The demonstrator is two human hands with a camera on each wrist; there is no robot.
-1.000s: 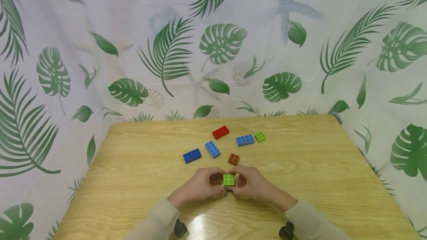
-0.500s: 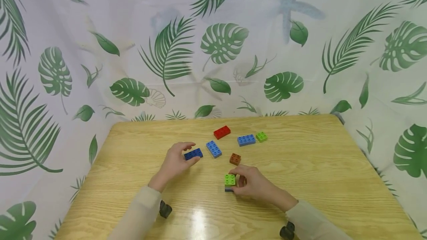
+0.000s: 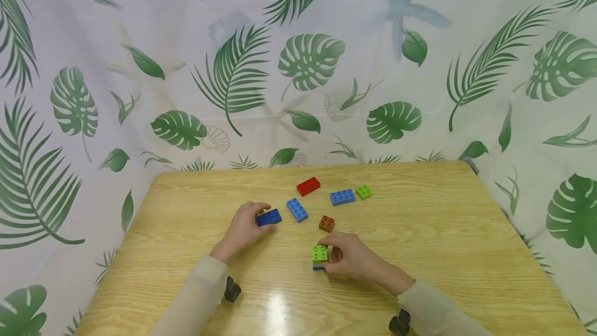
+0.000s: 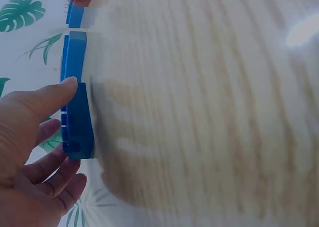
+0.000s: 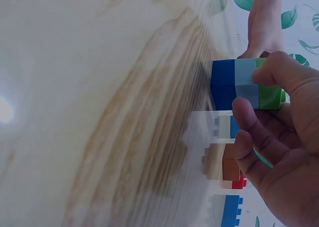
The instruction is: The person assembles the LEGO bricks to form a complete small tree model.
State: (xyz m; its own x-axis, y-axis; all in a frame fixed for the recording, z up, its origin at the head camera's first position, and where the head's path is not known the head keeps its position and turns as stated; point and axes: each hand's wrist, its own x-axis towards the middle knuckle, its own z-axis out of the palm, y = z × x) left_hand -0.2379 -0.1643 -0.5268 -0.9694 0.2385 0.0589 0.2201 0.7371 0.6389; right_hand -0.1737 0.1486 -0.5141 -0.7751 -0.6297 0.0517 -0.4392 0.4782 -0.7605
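My left hand [image 3: 241,226] pinches a dark blue toy building brick [image 3: 268,217] that lies on the table. In the left wrist view the thumb is on one side of this blue brick [image 4: 79,122], and the fingertips are partly hidden behind it. My right hand [image 3: 351,257] grips a small upright stack by its sides, with a lime green brick [image 3: 319,253] on top. The right wrist view shows the layers below the green one: a pale grey-blue brick [image 5: 246,87] and a dark blue bottom brick [image 5: 223,87] near the tabletop.
Behind the hands lie a brown brick [image 3: 327,223], a blue brick [image 3: 297,210], another blue brick [image 3: 342,197], a red brick [image 3: 308,186] and a small lime green brick [image 3: 363,192]. A leaf-patterned cloth [image 3: 261,144] hangs behind the wooden table [image 3: 420,222].
My left hand has left the stack, moved left and away to the dark blue brick, and closed its fingers on it. The right hand has stayed on the stack.
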